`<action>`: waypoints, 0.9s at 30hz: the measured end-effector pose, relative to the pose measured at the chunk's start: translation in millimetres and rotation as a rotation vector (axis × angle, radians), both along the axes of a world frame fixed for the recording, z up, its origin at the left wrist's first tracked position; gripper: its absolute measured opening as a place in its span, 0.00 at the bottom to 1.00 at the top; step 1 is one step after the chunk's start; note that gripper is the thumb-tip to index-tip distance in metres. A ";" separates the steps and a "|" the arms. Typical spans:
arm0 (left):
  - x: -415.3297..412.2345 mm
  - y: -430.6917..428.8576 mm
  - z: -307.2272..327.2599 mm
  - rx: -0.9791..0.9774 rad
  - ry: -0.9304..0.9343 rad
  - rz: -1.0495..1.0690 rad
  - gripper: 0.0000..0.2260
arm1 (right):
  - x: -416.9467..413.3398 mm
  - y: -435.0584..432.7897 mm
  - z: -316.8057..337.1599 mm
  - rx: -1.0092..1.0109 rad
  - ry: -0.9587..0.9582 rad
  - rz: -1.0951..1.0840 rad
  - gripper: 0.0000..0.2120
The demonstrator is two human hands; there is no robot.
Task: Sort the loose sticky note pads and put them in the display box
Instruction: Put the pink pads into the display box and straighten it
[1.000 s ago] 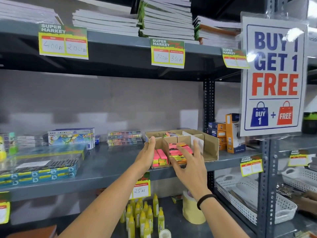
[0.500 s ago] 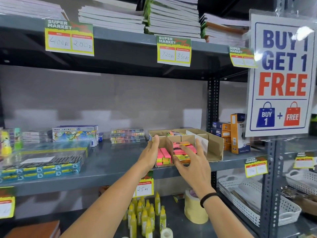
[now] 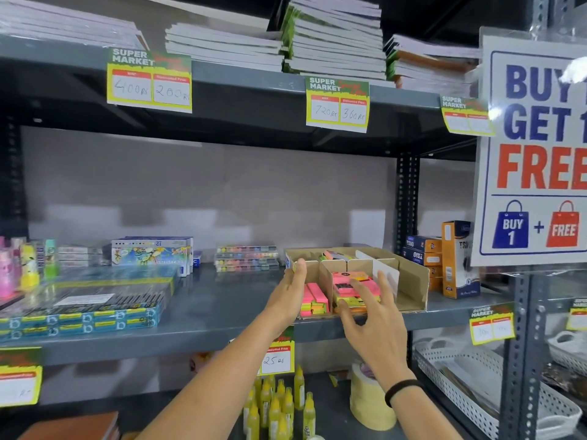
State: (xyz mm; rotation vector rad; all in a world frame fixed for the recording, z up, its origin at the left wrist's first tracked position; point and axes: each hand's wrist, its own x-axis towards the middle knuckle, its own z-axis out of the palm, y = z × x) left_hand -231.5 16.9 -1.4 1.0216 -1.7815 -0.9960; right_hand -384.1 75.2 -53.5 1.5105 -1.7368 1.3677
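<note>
A brown cardboard display box (image 3: 413, 281) with dividers stands on the grey middle shelf (image 3: 222, 306). Pink, yellow and orange sticky note pads (image 3: 352, 282) fill its front compartments, and more pads (image 3: 333, 255) lie in a back one. My left hand (image 3: 290, 289) rests flat against the box's left wall, thumb at the top edge. My right hand (image 3: 371, 325) hovers just in front of the box with fingers spread, holding nothing. A black band circles the right wrist.
Crayon and pen boxes (image 3: 152, 252) lie left on the shelf, orange cartons (image 3: 455, 258) right of the display box. Notebooks (image 3: 333, 39) stack on the upper shelf. Yellow glue bottles (image 3: 279, 404), a tape roll (image 3: 368, 404) and white baskets (image 3: 495, 392) sit below. A promo sign (image 3: 536, 147) hangs right.
My right hand has drawn back slightly from the front of the box, fingers still spread. The left hand stays against the box's left wall. The view has shifted left.
</note>
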 end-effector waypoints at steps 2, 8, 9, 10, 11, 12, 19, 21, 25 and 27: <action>-0.5 -0.1 0.0 -0.009 -0.010 -0.004 0.32 | 1.6 -0.1 -2.4 0.004 0.017 -0.016 0.27; 0.0 -0.6 -0.1 -0.008 -0.016 0.008 0.32 | -3.5 1.4 -2.0 0.026 -0.042 0.122 0.25; 0.2 -1.1 -0.2 -0.010 -0.018 0.008 0.33 | -5.2 2.0 -2.9 0.027 -0.038 0.139 0.25; 0.2 -1.5 -0.4 -0.011 -0.019 0.007 0.33 | -6.0 2.2 -3.6 0.025 -0.036 0.147 0.25; 0.0 -1.8 -0.3 -0.009 -0.019 0.008 0.33 | -5.6 2.3 -3.5 0.021 -0.041 0.149 0.26; -0.2 -2.0 -0.4 -0.009 -0.020 0.010 0.33 | -4.5 2.4 -2.9 0.016 -0.047 0.144 0.26; -0.2 -1.6 -0.3 -0.009 -0.020 0.017 0.33 | 2.5 7.7 6.4 0.118 -0.029 -0.008 0.30; -0.4 -1.4 -0.7 0.004 -0.024 0.025 0.33 | 5.5 8.3 8.9 0.140 -0.039 -0.029 0.31; 0.4 0.6 -0.3 0.000 -0.030 0.026 0.34 | 8.0 5.8 8.1 0.120 -0.059 -0.039 0.30; 0.4 0.4 -0.2 -0.003 -0.026 0.019 0.34 | 9.0 4.3 6.9 0.102 -0.078 -0.042 0.29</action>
